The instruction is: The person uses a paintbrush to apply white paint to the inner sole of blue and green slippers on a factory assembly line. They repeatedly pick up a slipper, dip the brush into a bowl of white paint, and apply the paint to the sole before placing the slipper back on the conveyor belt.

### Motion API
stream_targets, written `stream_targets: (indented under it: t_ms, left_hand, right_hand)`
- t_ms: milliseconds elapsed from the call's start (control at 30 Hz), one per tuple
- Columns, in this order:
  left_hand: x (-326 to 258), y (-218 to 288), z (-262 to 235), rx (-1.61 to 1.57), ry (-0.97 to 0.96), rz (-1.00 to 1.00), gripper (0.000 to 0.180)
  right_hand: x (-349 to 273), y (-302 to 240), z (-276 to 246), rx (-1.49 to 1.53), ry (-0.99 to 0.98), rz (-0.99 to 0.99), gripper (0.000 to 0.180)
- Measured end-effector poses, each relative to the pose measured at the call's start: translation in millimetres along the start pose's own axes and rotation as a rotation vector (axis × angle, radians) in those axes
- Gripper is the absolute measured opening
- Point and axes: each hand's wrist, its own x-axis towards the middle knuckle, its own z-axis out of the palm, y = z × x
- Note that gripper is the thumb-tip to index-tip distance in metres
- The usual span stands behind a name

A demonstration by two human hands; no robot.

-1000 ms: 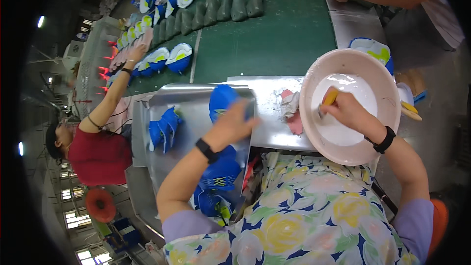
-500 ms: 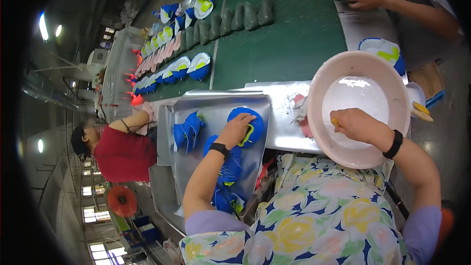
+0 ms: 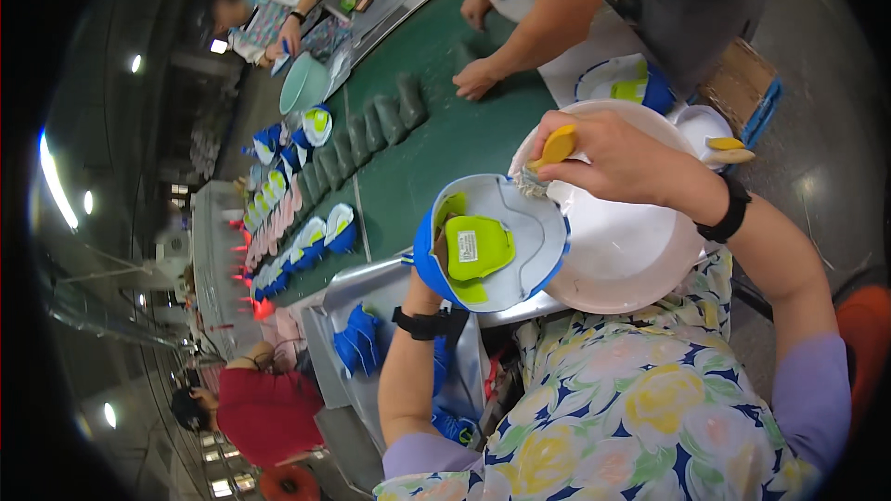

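A blue shoe upper (image 3: 536, 255) with white lining and a yellow-green tongue is held up beside the basin, its inside facing me. My left hand (image 3: 422, 297) grips it from beneath, with the fingers hidden behind it. In my right hand (image 3: 608, 156) is a yellow-handled brush (image 3: 560, 143), its pale bristles at the upper's edge nearest the basin. Below the right hand, the pale pink basin (image 3: 682, 269) contains white liquid. More blue uppers (image 3: 357, 339) lie in the metal tray (image 3: 325, 315) behind my left forearm.
Dark foot-shaped forms (image 3: 371, 125) and shoe uppers (image 3: 311, 237) line the green conveyor belt (image 3: 436, 144). Across it, a co-worker's arms (image 3: 548, 28) reach over the belt. Beyond the basin are another upper (image 3: 613, 83) and a white cup (image 3: 698, 121) with yellow-handled tools.
My left hand has lifted a blue upper out of the tray and brought it to the basin. My right hand has raised the brush from the basin to the upper. The view has shifted.
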Motion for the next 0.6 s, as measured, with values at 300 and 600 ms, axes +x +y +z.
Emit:
stream_targets:
  t_ms: [300,600]
  left_hand:
    - [16.8,-32.2,61.2,0.407,0.478,0.812,0.038]
    - [16.8,-8.6,69.7,0.671,0.529,1.034,0.044]
  right_hand:
    - [-34.4,7.4,16.1,0.134,0.218,0.503,0.038]
    - [-48.5,-12.0,22.5,0.551,0.222,0.585,0.034]
